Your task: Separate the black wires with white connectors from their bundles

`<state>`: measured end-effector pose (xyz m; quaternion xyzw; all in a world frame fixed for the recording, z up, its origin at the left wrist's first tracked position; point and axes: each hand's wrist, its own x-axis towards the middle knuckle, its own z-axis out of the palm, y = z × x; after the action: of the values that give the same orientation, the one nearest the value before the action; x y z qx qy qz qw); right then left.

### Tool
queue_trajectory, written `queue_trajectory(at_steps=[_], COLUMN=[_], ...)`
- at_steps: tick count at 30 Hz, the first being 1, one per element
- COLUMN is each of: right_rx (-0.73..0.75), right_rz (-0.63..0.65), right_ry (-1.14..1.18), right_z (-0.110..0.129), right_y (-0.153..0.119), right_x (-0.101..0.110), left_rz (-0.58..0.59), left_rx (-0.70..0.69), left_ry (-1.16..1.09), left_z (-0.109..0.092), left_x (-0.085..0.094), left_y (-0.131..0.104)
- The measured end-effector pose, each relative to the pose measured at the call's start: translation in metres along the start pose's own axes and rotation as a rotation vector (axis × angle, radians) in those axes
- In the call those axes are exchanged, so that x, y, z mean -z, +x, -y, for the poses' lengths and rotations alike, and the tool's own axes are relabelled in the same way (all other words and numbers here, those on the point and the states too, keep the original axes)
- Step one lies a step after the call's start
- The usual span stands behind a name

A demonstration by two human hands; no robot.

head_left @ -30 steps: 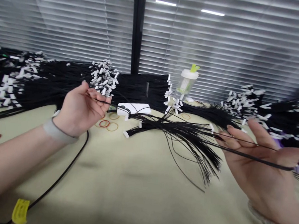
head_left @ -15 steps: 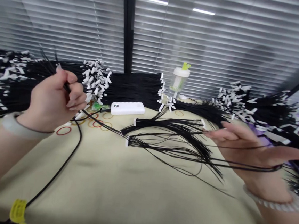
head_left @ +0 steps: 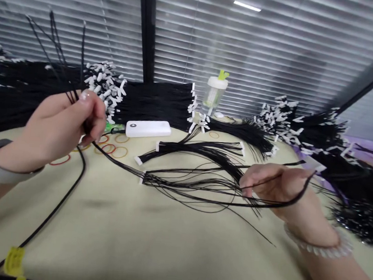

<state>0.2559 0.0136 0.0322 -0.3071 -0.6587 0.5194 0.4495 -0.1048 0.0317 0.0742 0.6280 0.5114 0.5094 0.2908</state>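
My left hand is closed around thin black wires, whose loose ends stick up above the fist. From beneath that fist the wires run right to a small white connector on the table. Beyond the connector they fan out as loose strands toward my right hand. Its fingers are curled, and a bundle of black wires bends up around the thumb. Another wire passes between fingers and thumb. Behind lies a second wire harness with white connectors at its ends.
A white power bank lies behind the harnesses, near coloured rubber bands. Stacks of black wires with white ends line the back, beside a lidded cup. A black cable with a yellow tag crosses the left front.
The view has shifted slightly. The wire ends above my left fist stand higher. My right hand has turned and its fingers have curled inward, with the wires bending at the thumb.
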Motion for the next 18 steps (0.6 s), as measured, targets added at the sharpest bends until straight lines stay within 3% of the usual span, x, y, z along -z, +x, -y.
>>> queue_trajectory(at_steps=[9, 15, 18], right_rx=[0.137, 0.023, 0.056], right_rz=[-0.058, -0.046, -0.137], right_ry=[0.168, 0.230, 0.178], right_z=[0.005, 0.013, 0.016], right_y=[0.006, 0.001, -0.001], right_x=[0.003, 0.005, 0.005], left_rz=[0.131, 0.041, 0.040], left_rx=[0.037, -0.003, -0.013], left_ry=[0.009, 0.172, 0.220], left_z=[0.003, 0.002, 0.004], left_x=[-0.014, -0.009, -0.008], left_y=[0.000, 0.001, 0.001])
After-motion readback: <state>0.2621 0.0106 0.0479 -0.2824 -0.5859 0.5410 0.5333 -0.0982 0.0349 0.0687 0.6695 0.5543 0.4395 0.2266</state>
